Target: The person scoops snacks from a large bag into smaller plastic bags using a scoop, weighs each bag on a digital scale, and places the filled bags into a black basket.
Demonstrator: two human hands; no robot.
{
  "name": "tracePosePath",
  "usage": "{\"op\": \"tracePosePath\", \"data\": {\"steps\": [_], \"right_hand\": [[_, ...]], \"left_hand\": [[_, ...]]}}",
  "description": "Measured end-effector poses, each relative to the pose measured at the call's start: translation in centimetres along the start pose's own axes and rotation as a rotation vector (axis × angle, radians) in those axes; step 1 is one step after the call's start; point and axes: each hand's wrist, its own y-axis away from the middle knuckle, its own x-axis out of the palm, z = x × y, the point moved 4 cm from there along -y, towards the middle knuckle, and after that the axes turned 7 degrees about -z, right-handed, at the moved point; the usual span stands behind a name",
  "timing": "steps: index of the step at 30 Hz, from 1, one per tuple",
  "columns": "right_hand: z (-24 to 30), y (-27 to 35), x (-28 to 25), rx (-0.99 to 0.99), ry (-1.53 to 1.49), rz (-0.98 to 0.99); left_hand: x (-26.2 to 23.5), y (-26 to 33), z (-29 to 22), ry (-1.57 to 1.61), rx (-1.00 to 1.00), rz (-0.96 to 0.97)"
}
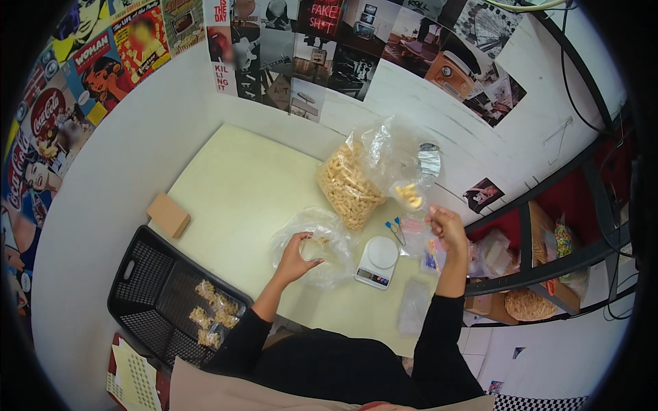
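My right hand (449, 231) is closed on the handle end of a clear scoop (399, 186), which holds a few pale yellow puffed snack sticks (411, 197). Just behind it stands a big clear bag of the same kind of snack (348, 181), its top open and loose. At the middle of the table, my left hand (297, 259) curves its thumb and fingers round the mouth of a clear plastic bag (329, 270), with a few bits showing inside. Between the hands sits a white digital kitchen scale (379, 259) with a round pan.
Blue-handled scissors (396, 229) and small plastic packets (413, 228) lie beyond the scale; flat clear bags (414, 307) lie nearer me. At left are a black crate (147, 291) with several filled snack packs (218, 305) and a brown box (168, 214). Shelves (526, 236) stand at right.
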Motion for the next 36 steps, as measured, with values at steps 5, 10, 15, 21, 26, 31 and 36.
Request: {"op": "tracePosePath", "data": {"steps": [5, 10, 15, 21, 26, 31, 36], "right_hand": [[-5.0, 4.2, 5.3, 0.090, 0.072, 0.246], [-8.0, 5.4, 10.6, 0.056, 0.382, 0.370], [-6.0, 7.1, 15.2, -0.369, 0.900, 0.282], [-3.2, 9.9, 19.2, -0.671, 1.019, 0.203], [-4.2, 9.2, 18.6, -0.665, 0.773, 0.306], [-0.3, 7.8, 15.3, -0.617, 0.626, 0.210], [9.0, 4.7, 5.0, -0.513, 0.447, -0.277]], "left_hand": [[0.7, -0.2, -0.2, -0.126, 0.099, 0.009], [1.1, -0.6, -1.0, -0.218, 0.160, 0.034], [1.7, -0.7, -0.8, -0.297, 0.194, 0.085], [2.9, -0.9, -0.2, -0.259, 0.165, 0.014], [3.7, -1.6, -0.1, -0.102, 0.075, 0.016], [3.8, -2.0, -0.1, -0.058, 0.043, 0.037], [3.6, -3.7, -2.5, 0.022, -0.034, 0.079]]}}
